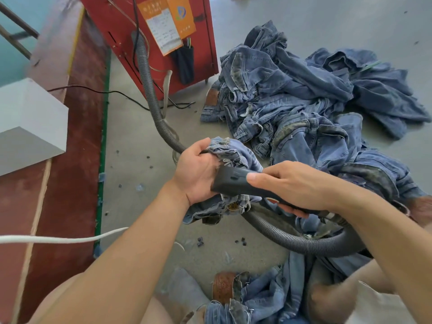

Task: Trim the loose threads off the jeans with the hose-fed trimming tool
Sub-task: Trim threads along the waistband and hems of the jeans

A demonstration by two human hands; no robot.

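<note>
My left hand point(197, 171) grips a bunched part of a pair of blue jeans point(230, 152), holding it up in the middle of the view. My right hand point(294, 183) holds the dark grey trimming tool point(231, 182) by its body, forefinger stretched along the top. The tool's head presses against the frayed denim beside my left palm. A grey ribbed hose point(301, 243) loops from the tool's rear under my right arm. More of the jeans hangs below the tool and spreads over my lap.
A large pile of blue jeans point(304, 97) lies on the grey floor at the right. A red machine cabinet point(152, 36) stands at the back, the hose point(149, 90) running from it. A reddish-brown bench point(70, 136) and white cord point(58, 239) are left. Thread scraps dot the floor.
</note>
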